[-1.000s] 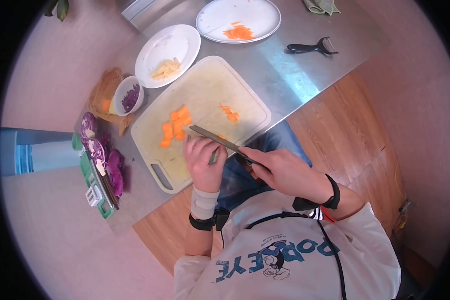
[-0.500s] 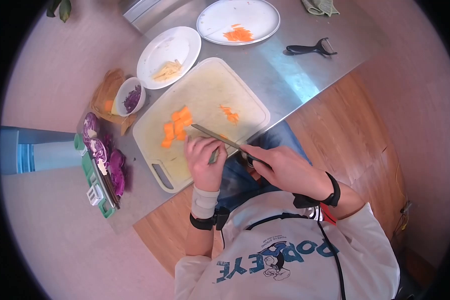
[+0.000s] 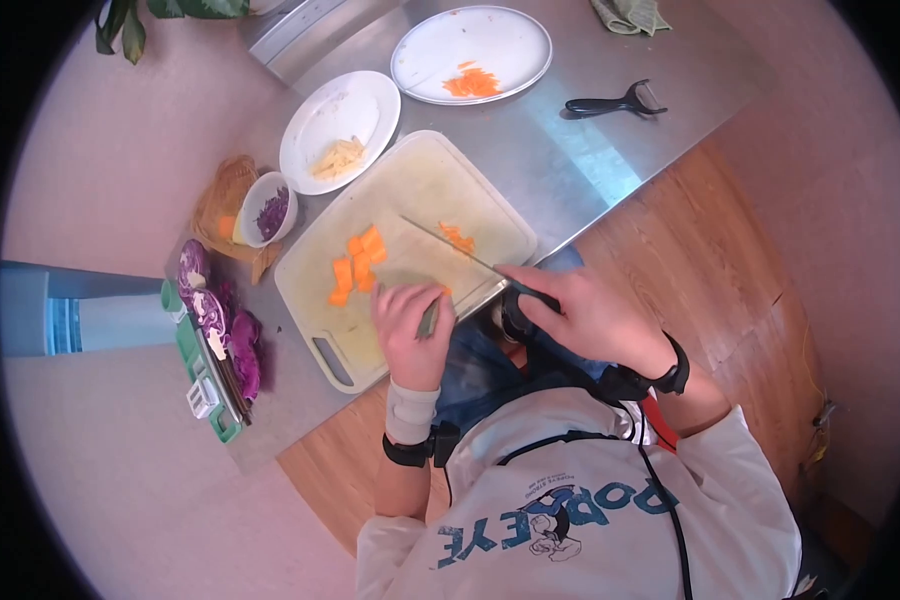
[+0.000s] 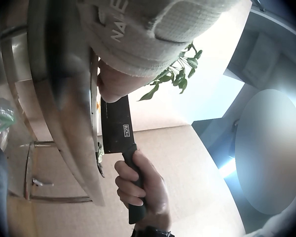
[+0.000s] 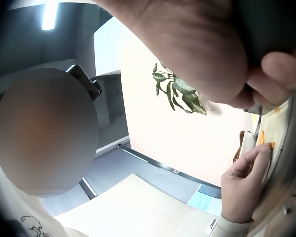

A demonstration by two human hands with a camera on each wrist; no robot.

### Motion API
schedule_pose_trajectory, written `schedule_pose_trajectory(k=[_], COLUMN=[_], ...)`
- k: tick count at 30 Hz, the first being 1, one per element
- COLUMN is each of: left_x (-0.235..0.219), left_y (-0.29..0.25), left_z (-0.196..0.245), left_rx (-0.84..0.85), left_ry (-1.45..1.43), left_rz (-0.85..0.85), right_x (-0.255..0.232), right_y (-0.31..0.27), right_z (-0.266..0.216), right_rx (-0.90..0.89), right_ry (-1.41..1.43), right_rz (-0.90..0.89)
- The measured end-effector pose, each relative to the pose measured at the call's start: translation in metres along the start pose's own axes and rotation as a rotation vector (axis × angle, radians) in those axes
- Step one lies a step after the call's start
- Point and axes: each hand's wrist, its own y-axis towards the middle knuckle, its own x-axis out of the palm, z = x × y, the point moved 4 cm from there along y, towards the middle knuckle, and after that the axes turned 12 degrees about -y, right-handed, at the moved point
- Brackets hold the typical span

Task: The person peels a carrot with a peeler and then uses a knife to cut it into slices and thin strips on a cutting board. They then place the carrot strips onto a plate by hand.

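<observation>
The right hand grips the black handle of a knife; in the head view its blade slants over the cutting board, beside thin orange shreds. At the board's near edge is the left hand, fingers bent. In the right wrist view the left hand has its thumb and fingertips together on a small orange piece, mostly hidden by them. Several thicker orange pieces lie left of the blade. The right hand is wrapped round the handle in the left wrist view.
Beyond the board are a plate with pale strips and an oval plate with orange shreds. A bowl of purple shreds, a basket and cut cabbage lie left. A black peeler lies right.
The right hand has moved the knife away from the left hand, its blade now nearer the orange shreds. The left hand stays at the board's near edge. The head view has shifted slightly.
</observation>
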Motion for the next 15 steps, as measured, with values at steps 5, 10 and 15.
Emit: schedule_pose_trajectory(k=[5, 10, 15], left_x=[-0.01, 0.0, 0.016], left_y=[0.014, 0.049, 0.065], left_z=[0.024, 0.038, 0.038], left_rx=[0.026, 0.108, 0.124], left_ry=[0.031, 0.216, 0.266], left_rz=[0.099, -0.097, -0.239], right_x=[0.017, 0.016, 0.017], right_y=[-0.007, -0.015, -0.019], right_z=[0.008, 0.002, 0.002], right_rx=[-0.139, -0.132, -0.17], right_ry=[-0.19, -0.325, -0.451], right_rz=[0.185, 0.228, 0.261])
